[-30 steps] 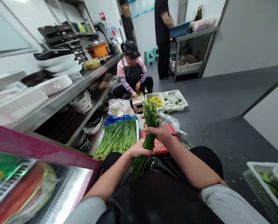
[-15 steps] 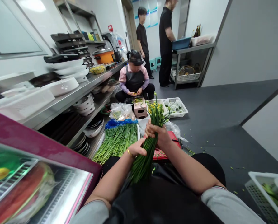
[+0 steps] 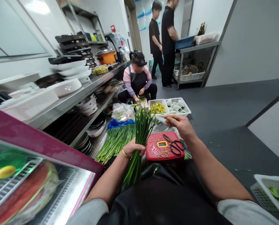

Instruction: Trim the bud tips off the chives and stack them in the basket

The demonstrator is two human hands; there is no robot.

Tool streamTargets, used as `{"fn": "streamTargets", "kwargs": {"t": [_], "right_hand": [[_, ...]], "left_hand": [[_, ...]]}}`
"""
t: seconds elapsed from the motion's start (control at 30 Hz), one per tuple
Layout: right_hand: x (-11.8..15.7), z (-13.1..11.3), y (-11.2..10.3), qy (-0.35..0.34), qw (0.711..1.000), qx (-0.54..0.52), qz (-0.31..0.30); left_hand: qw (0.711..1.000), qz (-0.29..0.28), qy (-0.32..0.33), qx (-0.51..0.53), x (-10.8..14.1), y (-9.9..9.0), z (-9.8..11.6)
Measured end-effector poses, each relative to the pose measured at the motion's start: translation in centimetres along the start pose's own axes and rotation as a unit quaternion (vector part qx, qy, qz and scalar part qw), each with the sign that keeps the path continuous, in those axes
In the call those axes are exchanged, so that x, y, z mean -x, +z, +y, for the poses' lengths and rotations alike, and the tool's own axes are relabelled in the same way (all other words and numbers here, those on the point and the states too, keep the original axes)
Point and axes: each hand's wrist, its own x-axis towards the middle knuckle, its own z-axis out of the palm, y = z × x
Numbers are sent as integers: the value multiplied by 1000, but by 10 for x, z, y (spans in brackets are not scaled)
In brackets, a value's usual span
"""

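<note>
My left hand (image 3: 136, 148), with a gold bracelet at the wrist, is wrapped round a bunch of flowering chives (image 3: 142, 125). The budded tips point up and away; the stems run down towards my lap. To the right of the tips is my right hand (image 3: 180, 125), its thumb and fingers pinched together; whatever is between them is too small to make out. Below it, black-handled scissors (image 3: 175, 146) lie on a red lidded box (image 3: 153, 150) strewn with green bits. More long chives (image 3: 118, 140) lie on blue plastic to the left.
A person (image 3: 138, 78) in a dark apron sits ahead, beside white baskets of yellow flowers (image 3: 158, 108) and net-wrapped produce (image 3: 176, 106). Steel shelving (image 3: 83, 93) with dishes lines the left. Two people stand at the back. A glass-topped case (image 3: 47, 187) is near left, a white basket (image 3: 266, 190) near right.
My right hand has let go of the bunch and moved right, fingers pinched. My left hand now grips the bunch, which has shifted left, uncovering the red box and scissors.
</note>
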Motion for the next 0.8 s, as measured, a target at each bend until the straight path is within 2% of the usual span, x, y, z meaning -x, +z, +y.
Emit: {"fn": "streamTargets", "kwargs": {"t": [0.1,0.27,0.37,0.5,0.57,0.63,0.67,0.73,0.8], "right_hand": [[14,0,-4,-20,999,-27,43],[22,7,3,75,995,-66,-21],[17,10,15,96,985,-141,-5],[5,3,30,29,981,-186,42],[-8,-10,27,-25,978,-182,95],[-25,-35,6,-81,961,-191,180],[-33,-50,-12,-108,944,-207,232],[-46,-84,-63,-154,911,-239,299],[-47,-111,-118,-172,862,-280,386]], "left_hand": [[999,-12,-1,31,2,5,-3],[998,-29,-23,59,3,13,-2],[998,-23,-29,46,2,13,-3],[1000,5,-27,-9,0,13,-6],[999,24,-24,-24,0,13,-6],[999,28,-28,-25,1,12,-6],[999,26,-30,-24,2,11,-5],[999,25,-32,-22,5,8,-4],[999,28,-26,-15,8,4,-3]]}}
